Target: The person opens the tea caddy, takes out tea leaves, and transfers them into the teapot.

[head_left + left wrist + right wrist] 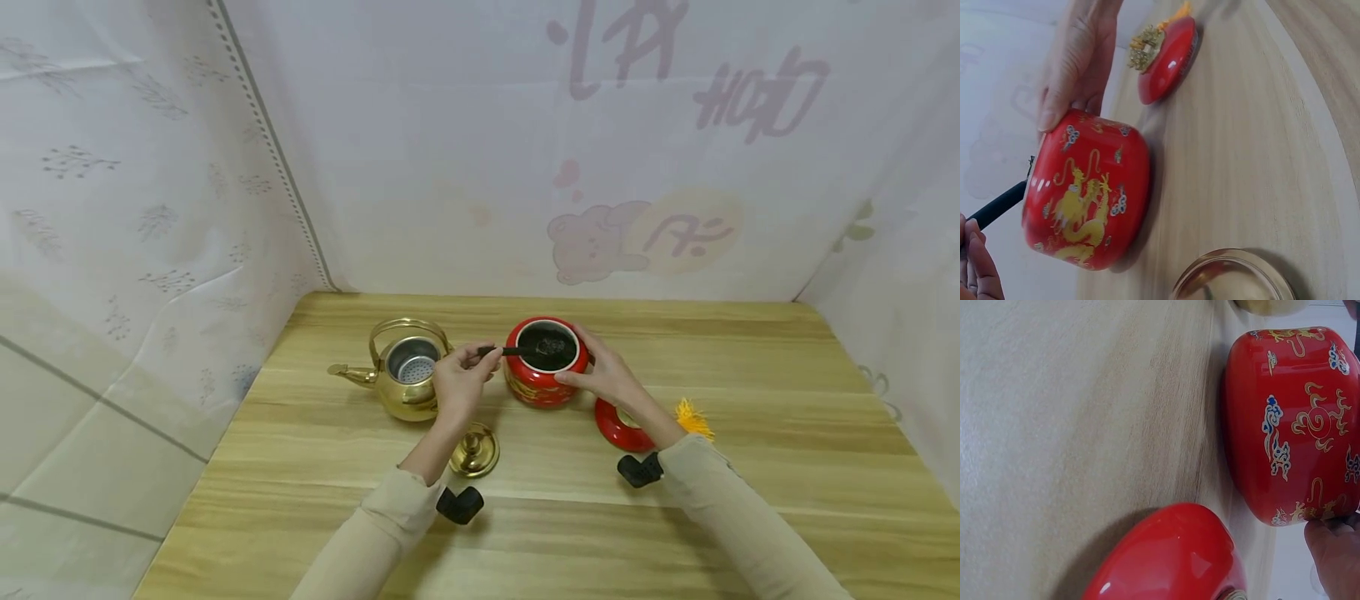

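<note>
A red lidless jar [542, 392] with gold dragon decoration stands on the table, dark tea leaves [557, 344] inside it. My right hand [606, 373] grips the jar's right side, thumb near the rim. From the left, my left hand [461, 379] pinches a slim black tea scoop [507, 351] by its handle. The scoop's far end reaches over the rim into the jar, and a few dark bits show near it in the left wrist view. Left of the jar stands a brass teapot [405, 406] without its lid, a perforated strainer [417, 369] inside, partly behind my left hand.
The brass teapot lid [474, 451] lies below my left wrist. Under my right forearm is the red jar lid [622, 429], with a yellow tassel [693, 420] beside it. A printed cloth [450, 167] hangs behind the wooden table [555, 533].
</note>
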A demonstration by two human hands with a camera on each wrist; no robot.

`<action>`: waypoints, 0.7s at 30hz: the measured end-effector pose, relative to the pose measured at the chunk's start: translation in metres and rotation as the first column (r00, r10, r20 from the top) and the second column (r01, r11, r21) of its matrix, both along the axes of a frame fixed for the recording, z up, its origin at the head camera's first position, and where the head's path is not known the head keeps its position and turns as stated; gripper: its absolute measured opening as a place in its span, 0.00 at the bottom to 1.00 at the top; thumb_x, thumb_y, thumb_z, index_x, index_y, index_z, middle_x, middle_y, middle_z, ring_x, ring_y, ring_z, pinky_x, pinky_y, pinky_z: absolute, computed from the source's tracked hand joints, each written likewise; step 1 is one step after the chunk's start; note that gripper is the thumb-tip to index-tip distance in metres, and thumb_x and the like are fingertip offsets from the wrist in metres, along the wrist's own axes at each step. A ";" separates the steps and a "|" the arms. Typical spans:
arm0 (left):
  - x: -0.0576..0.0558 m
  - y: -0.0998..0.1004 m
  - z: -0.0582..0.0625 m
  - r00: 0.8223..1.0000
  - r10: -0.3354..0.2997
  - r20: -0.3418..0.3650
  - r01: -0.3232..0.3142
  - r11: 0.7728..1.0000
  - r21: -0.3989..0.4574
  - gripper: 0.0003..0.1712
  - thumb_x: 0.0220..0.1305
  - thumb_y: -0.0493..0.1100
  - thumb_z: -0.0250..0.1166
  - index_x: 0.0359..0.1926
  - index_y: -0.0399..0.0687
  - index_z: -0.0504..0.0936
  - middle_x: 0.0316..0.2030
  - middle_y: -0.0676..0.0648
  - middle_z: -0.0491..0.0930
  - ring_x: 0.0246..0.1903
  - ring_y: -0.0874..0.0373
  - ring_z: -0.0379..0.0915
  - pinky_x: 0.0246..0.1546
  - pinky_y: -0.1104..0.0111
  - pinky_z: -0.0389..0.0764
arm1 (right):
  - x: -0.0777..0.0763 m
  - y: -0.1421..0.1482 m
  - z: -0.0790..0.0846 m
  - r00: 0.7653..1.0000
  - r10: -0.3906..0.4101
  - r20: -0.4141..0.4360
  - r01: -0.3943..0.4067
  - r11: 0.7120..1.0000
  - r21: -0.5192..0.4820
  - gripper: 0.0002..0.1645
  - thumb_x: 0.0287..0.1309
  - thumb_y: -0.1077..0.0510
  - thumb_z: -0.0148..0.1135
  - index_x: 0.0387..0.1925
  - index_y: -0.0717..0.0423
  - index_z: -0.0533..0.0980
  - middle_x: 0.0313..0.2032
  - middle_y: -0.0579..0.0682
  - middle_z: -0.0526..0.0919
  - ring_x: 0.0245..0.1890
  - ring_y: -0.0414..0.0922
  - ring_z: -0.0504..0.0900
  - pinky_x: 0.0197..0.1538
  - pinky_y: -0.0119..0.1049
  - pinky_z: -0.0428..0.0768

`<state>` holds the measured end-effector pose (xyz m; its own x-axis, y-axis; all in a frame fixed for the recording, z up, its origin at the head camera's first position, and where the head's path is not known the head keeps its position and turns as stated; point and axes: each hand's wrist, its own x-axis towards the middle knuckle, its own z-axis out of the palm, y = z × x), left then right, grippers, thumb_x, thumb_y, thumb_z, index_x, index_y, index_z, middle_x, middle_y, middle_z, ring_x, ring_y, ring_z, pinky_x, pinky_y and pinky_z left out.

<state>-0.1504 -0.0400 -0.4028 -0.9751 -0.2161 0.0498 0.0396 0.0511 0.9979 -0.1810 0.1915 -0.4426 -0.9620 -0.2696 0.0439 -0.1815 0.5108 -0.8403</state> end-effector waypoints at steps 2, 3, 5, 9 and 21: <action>0.000 -0.003 -0.003 1.000 0.008 -0.003 -0.008 1.000 0.017 0.13 0.54 0.39 0.71 0.38 0.33 0.84 0.26 0.41 0.85 0.22 0.66 0.79 0.26 0.77 0.81 | 0.000 0.000 0.000 1.000 0.002 -0.004 -0.002 1.000 0.006 0.57 0.49 0.50 0.72 0.71 0.62 0.49 0.71 0.62 0.52 0.69 0.61 0.54 0.68 0.56 0.59; 0.001 -0.004 -0.001 1.000 0.011 -0.002 -0.011 1.000 0.025 0.13 0.54 0.39 0.71 0.38 0.34 0.84 0.26 0.42 0.85 0.22 0.66 0.79 0.26 0.77 0.81 | 0.001 -0.001 0.001 1.000 0.005 -0.008 -0.005 1.000 0.013 0.57 0.49 0.51 0.72 0.71 0.62 0.49 0.71 0.62 0.52 0.69 0.61 0.55 0.67 0.56 0.59; 0.004 -0.006 0.001 1.000 0.017 0.006 -0.017 0.999 0.043 0.14 0.53 0.40 0.71 0.38 0.35 0.84 0.26 0.44 0.85 0.23 0.66 0.79 0.27 0.77 0.81 | 0.001 -0.001 0.001 1.000 0.010 -0.015 -0.009 1.000 0.015 0.56 0.49 0.51 0.72 0.71 0.63 0.49 0.70 0.63 0.53 0.69 0.61 0.55 0.67 0.56 0.60; 0.010 -0.011 0.008 1.000 0.021 -0.004 -0.021 0.998 0.061 0.15 0.53 0.41 0.71 0.39 0.35 0.84 0.26 0.46 0.84 0.24 0.65 0.80 0.28 0.76 0.81 | 0.002 0.000 0.002 1.000 0.013 -0.014 -0.012 1.000 0.023 0.57 0.49 0.51 0.71 0.72 0.62 0.48 0.71 0.63 0.52 0.68 0.61 0.56 0.67 0.56 0.60; 0.034 -0.035 0.034 0.999 0.014 -0.050 -0.006 0.989 0.148 0.14 0.54 0.38 0.70 0.41 0.33 0.82 0.22 0.53 0.82 0.25 0.62 0.80 0.29 0.74 0.82 | 0.008 0.001 0.013 0.999 -0.029 -0.022 0.030 0.997 0.069 0.57 0.50 0.48 0.70 0.72 0.60 0.48 0.71 0.63 0.50 0.68 0.65 0.55 0.66 0.59 0.60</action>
